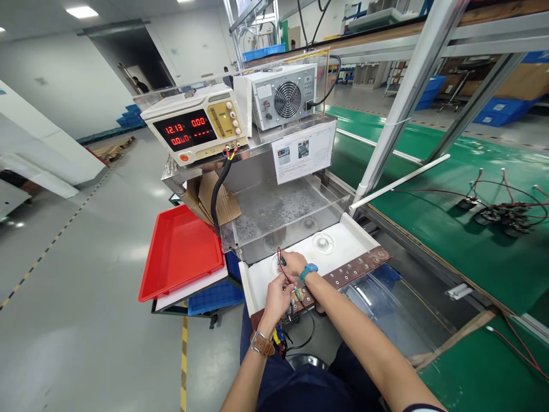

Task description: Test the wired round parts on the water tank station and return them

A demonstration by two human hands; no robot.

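My left hand [278,298], a brown-strapped watch on its wrist, is closed in a pinch at the end of a thin red wire [279,252]. Just right of its fingertips is a green connector [297,294] on a black cable [314,327]. My right hand [294,264], with a blue band at the wrist, is closed on a small dark-green part [282,261], mostly covered by the fingers. The red wire loops up beside this part and runs down to my left fingers. Both hands are over the white tray [300,252] and its brown perforated strip [355,265].
A power supply [195,123] with red digits and a grey fan unit [285,97] stand on the metal shelf. A red tray [182,252] is at the left. Wired parts [501,214] lie on the green bench [480,269] at right. A white round fitting [323,243] sits in the tray.
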